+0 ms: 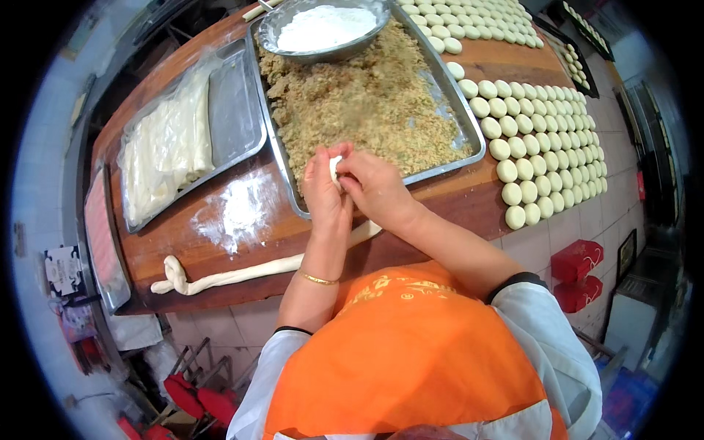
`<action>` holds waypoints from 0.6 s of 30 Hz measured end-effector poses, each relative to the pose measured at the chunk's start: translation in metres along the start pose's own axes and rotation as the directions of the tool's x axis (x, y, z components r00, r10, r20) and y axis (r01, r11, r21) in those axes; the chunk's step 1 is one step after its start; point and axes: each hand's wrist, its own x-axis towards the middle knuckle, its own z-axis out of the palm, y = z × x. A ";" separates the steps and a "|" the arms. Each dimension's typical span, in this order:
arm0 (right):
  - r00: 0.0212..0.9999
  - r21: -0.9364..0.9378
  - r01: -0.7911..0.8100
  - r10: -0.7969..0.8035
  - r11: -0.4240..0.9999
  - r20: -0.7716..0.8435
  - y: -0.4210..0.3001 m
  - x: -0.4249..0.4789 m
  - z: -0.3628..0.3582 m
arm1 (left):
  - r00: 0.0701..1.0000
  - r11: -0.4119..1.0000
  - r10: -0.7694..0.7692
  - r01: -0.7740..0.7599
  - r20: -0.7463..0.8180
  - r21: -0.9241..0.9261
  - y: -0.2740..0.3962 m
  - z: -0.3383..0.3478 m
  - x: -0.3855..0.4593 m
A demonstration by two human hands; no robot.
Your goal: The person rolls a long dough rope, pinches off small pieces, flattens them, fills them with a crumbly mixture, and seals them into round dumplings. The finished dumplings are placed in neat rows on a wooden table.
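Note:
A small piece of white dough [334, 168] is held between my two hands, over the near edge of a metal tray [286, 181] of crumbly tan filling [352, 104]. My left hand [323, 190] cups it from the left. The fingers and thumb of my right hand [377, 184] pinch it from the right, and the fingers hide much of it. Below my wrists a long rope of dough [247, 273] lies along the table's near edge, with a twisted loop at its left end. My left forearm covers part of the rope.
On the wooden table [451, 206], a metal bowl of white flour [327, 27] rests on the filling tray. Dough strips under plastic [165, 126] lie in a left tray [236, 99]. Loose flour [239, 212] covers wood nearby. Rows of round dough pieces [544, 143] stand right; a narrow tray [104, 236] sits far left.

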 end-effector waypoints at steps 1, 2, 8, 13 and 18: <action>1.000 0.005 0.008 -0.008 1.000 -0.021 0.001 0.000 0.001 | 1.000 1.000 -0.012 0.012 0.029 0.010 0.002 0.002 -0.003; 0.987 0.146 -0.160 0.158 0.976 0.019 0.002 0.001 -0.001 | 0.998 0.999 -0.025 0.024 0.058 0.020 0.005 0.003 -0.007; 0.841 0.457 -0.540 0.477 0.707 0.257 -0.012 0.019 -0.011 | 0.978 0.964 0.161 -0.185 0.135 0.192 0.009 -0.002 -0.008; 0.996 0.024 -0.077 0.078 0.997 -0.039 -0.018 0.002 -0.004 | 0.998 0.992 0.050 -0.055 0.047 0.114 0.003 0.000 -0.012; 0.959 0.172 -0.284 0.275 0.943 0.073 -0.016 0.001 -0.007 | 0.997 0.982 0.019 -0.033 0.080 0.184 0.004 -0.004 -0.014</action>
